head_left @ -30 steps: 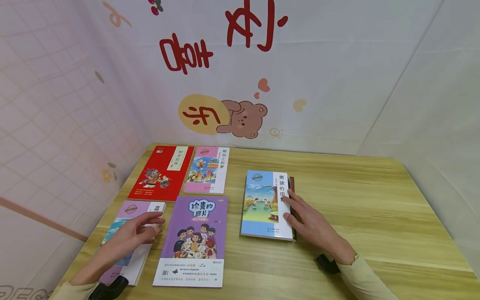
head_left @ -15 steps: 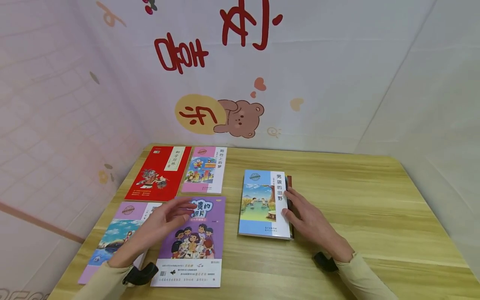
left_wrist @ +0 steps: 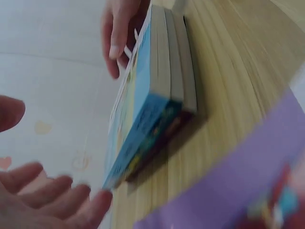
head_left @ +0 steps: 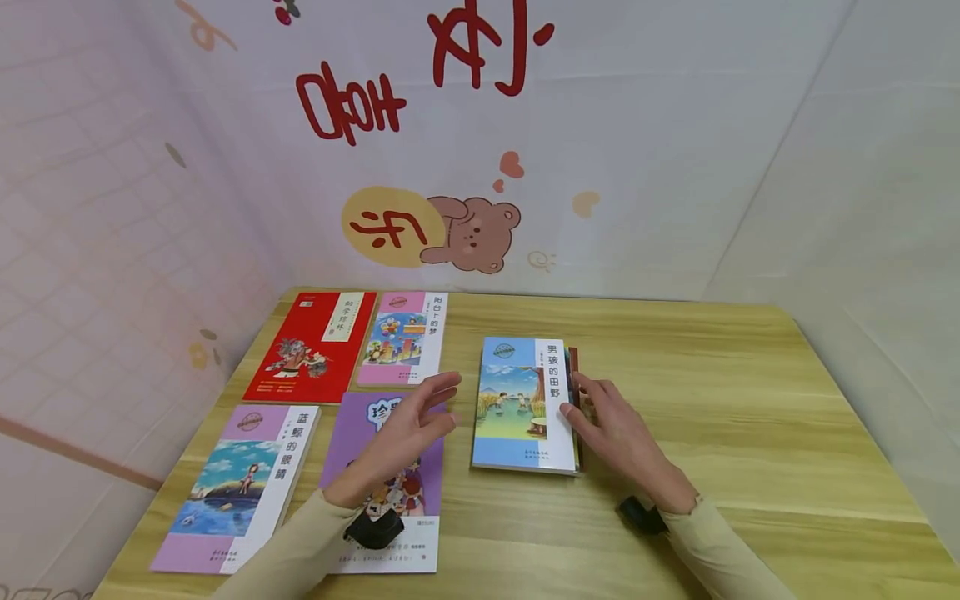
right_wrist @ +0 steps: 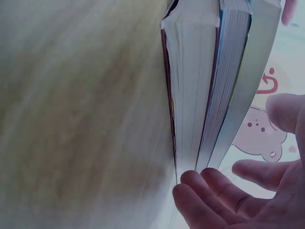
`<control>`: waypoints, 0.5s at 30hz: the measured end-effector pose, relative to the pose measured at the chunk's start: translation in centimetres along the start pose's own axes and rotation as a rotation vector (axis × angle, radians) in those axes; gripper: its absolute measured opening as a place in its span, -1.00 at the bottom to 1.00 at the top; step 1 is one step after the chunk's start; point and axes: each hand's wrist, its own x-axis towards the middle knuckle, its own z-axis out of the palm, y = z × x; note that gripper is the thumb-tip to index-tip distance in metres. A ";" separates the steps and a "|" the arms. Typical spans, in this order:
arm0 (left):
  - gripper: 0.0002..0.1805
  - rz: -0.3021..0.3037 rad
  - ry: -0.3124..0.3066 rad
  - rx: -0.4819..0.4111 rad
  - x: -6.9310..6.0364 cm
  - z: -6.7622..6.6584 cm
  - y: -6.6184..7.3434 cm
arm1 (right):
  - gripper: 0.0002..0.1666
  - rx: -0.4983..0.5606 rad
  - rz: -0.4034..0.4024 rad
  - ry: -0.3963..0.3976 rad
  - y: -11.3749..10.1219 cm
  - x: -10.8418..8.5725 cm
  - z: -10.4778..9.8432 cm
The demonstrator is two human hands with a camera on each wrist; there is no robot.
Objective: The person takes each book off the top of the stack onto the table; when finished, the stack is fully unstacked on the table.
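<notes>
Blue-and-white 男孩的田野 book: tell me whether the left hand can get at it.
Probably yes: the left hand is beside the 男孩的田野 book; only wooden table shows between them. The right hand is at the book's opposite edge, out of the way.

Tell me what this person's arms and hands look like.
The left hand and right hand are bare, without gloves. The left sleeve and right sleeve are long, plain, pale beige. The left wrist gadget and right wrist gadget are black; no cables show.

Gap between book stack (head_left: 513,404) and wall (head_left: 637,192)
</notes>
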 end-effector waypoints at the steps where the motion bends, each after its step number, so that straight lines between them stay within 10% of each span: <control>1: -0.28 -0.006 0.006 -0.008 0.4 0.5 0.0 | -0.19 0.002 0.001 0.003 0.0 0.1 0.0; 15: -0.11 -0.190 -0.002 -0.127 4.2 4.3 -1.0 | -0.12 0.106 0.127 -0.021 -0.4 1.9 -0.2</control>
